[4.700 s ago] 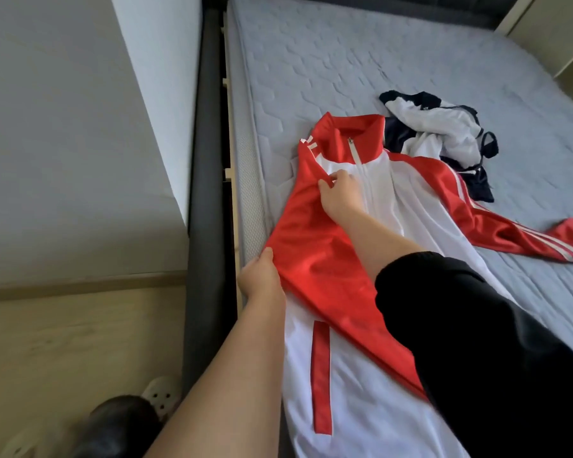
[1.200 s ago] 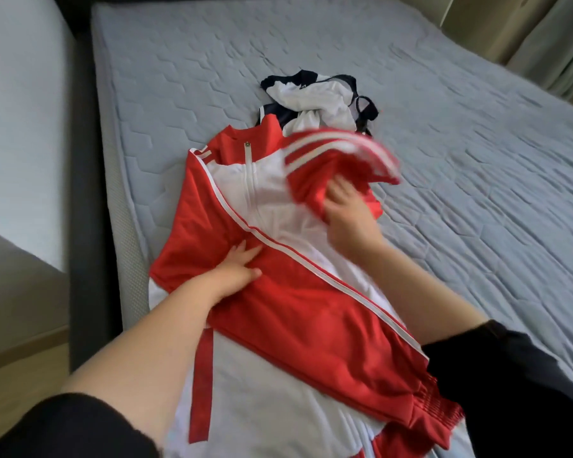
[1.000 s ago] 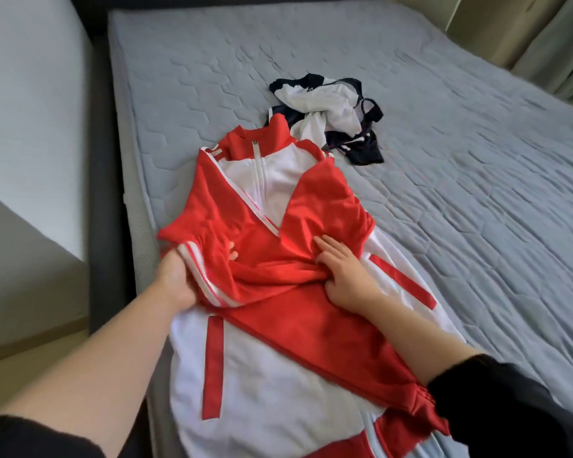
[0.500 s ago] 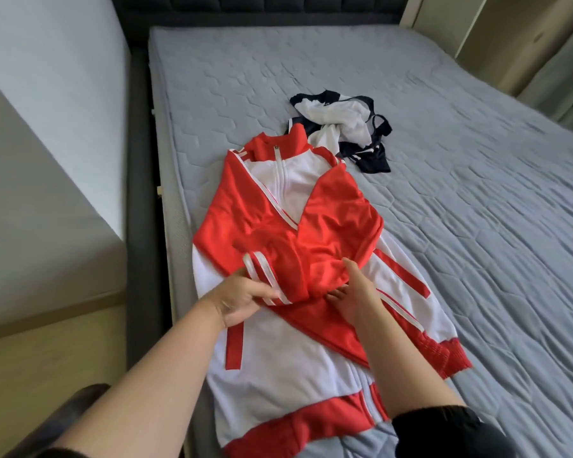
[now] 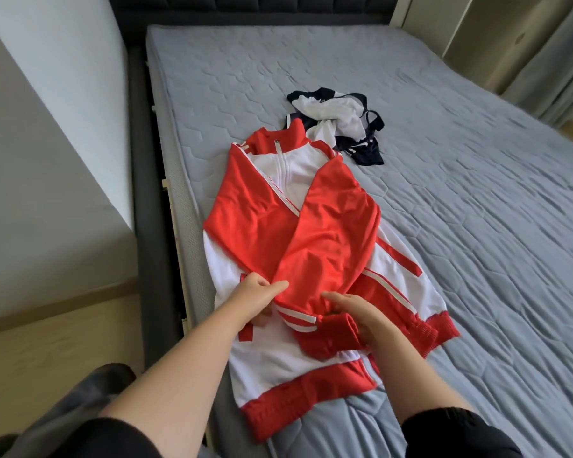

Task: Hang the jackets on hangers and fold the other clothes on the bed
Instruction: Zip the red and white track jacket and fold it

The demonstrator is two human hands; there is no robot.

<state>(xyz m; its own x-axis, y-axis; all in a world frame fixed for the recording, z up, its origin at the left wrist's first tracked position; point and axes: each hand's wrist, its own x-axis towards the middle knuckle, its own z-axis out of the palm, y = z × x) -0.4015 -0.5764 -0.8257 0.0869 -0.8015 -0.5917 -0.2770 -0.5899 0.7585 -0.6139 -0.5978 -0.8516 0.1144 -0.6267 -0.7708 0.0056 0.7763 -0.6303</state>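
A red and white zip jacket lies face up near the left edge of the grey mattress, collar away from me. Both red sleeves are crossed over its chest. My left hand pinches the lower end of the upper sleeve, thumb on top of the red cloth. My right hand grips the ribbed red cuff of that sleeve, fingers curled round it. Beyond the collar lies a crumpled heap of white and navy clothes.
The mattress sits in a dark bed frame with a padded headboard at the far end. A grey wall stands to the left over a wooden floor. Pale curtains hang at the far right.
The right sleeve was folded across the chest and the left one laid over it. Since half a second ago both hands slid down to the sleeve's end and cuff. The camera has pulled back.
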